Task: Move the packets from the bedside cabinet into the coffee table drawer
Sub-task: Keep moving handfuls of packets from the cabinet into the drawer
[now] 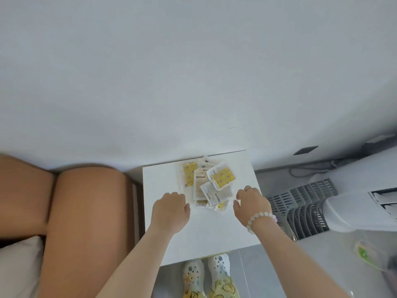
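Standing over a white bedside cabinet [204, 233] set against a pale wall [193, 72]. Tan padded headboard [86, 211] to its left, grey slatted rack [300, 207] on the floor to its right. Left hand [170, 208] at the pile's left edge, fingers curled under and tips hidden, so cannot tell whether it has hold of anything. Right hand [251, 206] just beside the pile's right edge, half open, thumb and fingers apart, holding nothing. Packets [211, 183] heaped loosely on the cabinet top towards the wall, overlapping, several with yellow panels. Pale bead bracelet [257, 218] on the right wrist
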